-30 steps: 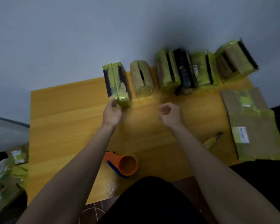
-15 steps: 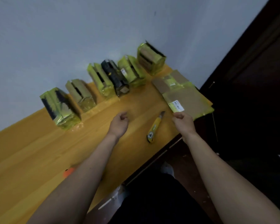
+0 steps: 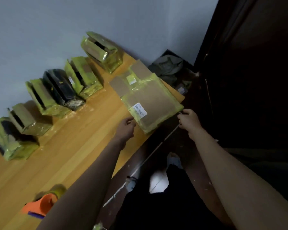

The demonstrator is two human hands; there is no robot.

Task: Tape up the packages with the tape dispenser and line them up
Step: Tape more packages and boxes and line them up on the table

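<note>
A flat cardboard package (image 3: 154,98), wrapped in yellow tape and bearing a white label, lies at the table's right end and overhangs the near edge. My left hand (image 3: 126,128) pinches its near-left edge just below the label. Curled fingers of my right hand (image 3: 189,121) hold its near-right corner. Several taped packages (image 3: 83,77) stand in a row along the wall, from the far right (image 3: 101,50) to the far left (image 3: 10,140). The orange tape dispenser (image 3: 40,205) lies on the table near my left elbow.
The yellow wooden table (image 3: 65,155) runs along a pale wall. A dark door (image 3: 248,80) stands close on the right. A dark bundle (image 3: 170,68) sits beyond the table's end. My feet (image 3: 174,161) are on the floor below.
My left hand has moved right from the table's middle to the flat package's edge, and my right hand has shifted along to its corner. The yellow knife is now hidden by my left arm.
</note>
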